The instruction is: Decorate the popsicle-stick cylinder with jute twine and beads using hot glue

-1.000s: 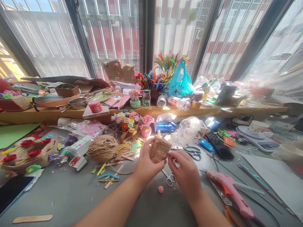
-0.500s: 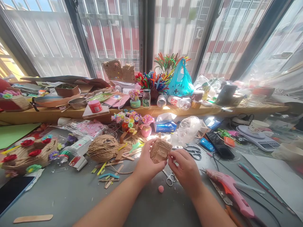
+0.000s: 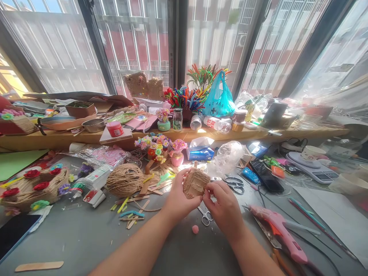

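Note:
A small twine-wrapped craft piece (image 3: 196, 183), brown and boxy with a short stub on top, is raised over the middle of the table. My left hand (image 3: 178, 195) grips it from the left, thumb along its lower edge. At its lower right corner, the fingertips of my right hand (image 3: 220, 199) are pinched together against it; whether a strand lies between them is too small to tell. Below the hands lie small white-handled scissors (image 3: 206, 217) and a pink pompom (image 3: 195, 229). Black-handled scissors (image 3: 234, 184) rest just behind my right hand.
On the right lie a pink glue gun (image 3: 280, 230) with its cord, a dark phone (image 3: 267, 177) and a kitchen scale (image 3: 316, 168). A ball of twine (image 3: 125, 180) and scattered wooden sticks (image 3: 140, 211) are left of centre. A cluttered ledge (image 3: 138, 138) runs along the back.
The hands and the twine-wrapped piece stay almost in place. My right fingertips have shifted very slightly along its lower right corner.

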Available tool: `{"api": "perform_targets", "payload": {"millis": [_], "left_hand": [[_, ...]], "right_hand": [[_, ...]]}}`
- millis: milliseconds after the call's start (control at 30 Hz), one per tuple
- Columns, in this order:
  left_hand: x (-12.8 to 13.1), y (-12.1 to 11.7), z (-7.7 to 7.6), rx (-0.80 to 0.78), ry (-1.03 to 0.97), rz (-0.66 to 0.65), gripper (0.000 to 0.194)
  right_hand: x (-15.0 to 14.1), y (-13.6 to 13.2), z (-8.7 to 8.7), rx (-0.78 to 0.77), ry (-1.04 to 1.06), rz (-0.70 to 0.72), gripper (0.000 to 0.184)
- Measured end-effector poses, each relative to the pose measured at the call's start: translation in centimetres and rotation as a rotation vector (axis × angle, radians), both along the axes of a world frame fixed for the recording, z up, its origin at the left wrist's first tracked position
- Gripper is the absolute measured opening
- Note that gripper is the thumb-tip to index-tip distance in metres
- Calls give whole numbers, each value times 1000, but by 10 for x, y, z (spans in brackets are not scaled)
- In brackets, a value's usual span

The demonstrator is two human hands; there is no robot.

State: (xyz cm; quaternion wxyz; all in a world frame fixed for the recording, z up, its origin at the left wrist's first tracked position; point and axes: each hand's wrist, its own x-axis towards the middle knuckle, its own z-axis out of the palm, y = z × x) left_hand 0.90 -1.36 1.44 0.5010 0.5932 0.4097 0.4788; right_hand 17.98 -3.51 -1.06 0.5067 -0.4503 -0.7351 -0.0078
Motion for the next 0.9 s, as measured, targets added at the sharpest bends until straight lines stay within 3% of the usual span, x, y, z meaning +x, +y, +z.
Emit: {"api": "perform_targets", "payload": {"millis": [467,667,767,900], "left_hand": [[-2,4,-14,84,11,58,83],[-5,0,-10,84,94,34,83],[-5,-1,-9,16,22,-10,84],[-6,3,-10,-106,-191,27,86]], "right_hand": [[-11,-5,-2,-118,126,-68,14],[-3,-2,-2,-206,251,-164,12],[7,2,-3,-260,351,-222,15],[9,3,-10,-340,469,-203,34]]}}
